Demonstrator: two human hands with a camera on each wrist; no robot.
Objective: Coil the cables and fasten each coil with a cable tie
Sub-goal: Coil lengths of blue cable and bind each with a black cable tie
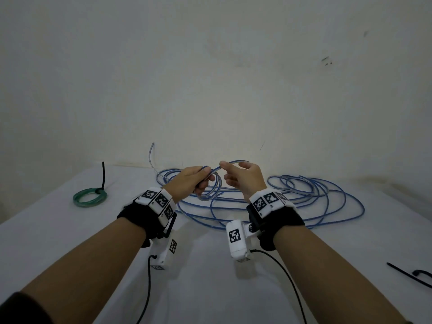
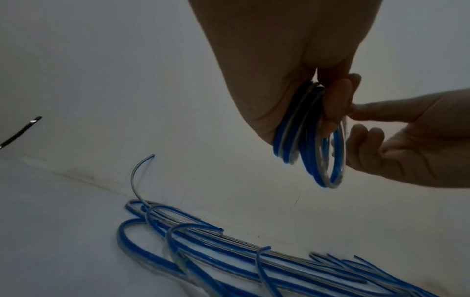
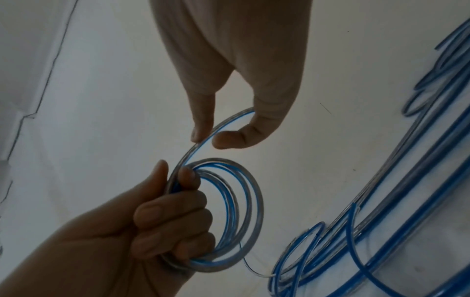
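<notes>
1. The left hand (image 1: 196,178) has its grip clenched round a small coil (image 3: 229,217) of blue-and-clear cable, fingers curled through the loops and thumb lying on top, held up off the tabletop (image 1: 210,288).
2. The right hand (image 1: 243,177), just beside the coil, pinches the strand that leads off it between thumb and forefinger (image 3: 203,120); its other fingers hang loosely curled and hold nothing.
3. Beyond and below the coil, the loose blue cable (image 1: 315,195) lies in wide tangled loops on the tabletop, spreading mostly to the right of the coil; one cut end (image 1: 151,155) curves up to the left of the coil, against the wall.
4. Well to the left of the coil, a green coil (image 1: 90,198) lies flat, bound with a black cable tie (image 1: 103,175) whose tail stands upright.
5. Well to the right of the coil, near the person, loose black ties (image 1: 411,274) lie at the edge of the head view.
6. Both wrists carry black straps with white marker blocks, and thin black leads trail back from them.
7. The tabletop is covered in plain white cloth, slightly creased.
8. Behind the coil a pale wall (image 1: 210,78) rises from the far edge of the tabletop, scuffed with a few dark marks at the upper right; the light is dim.
</notes>
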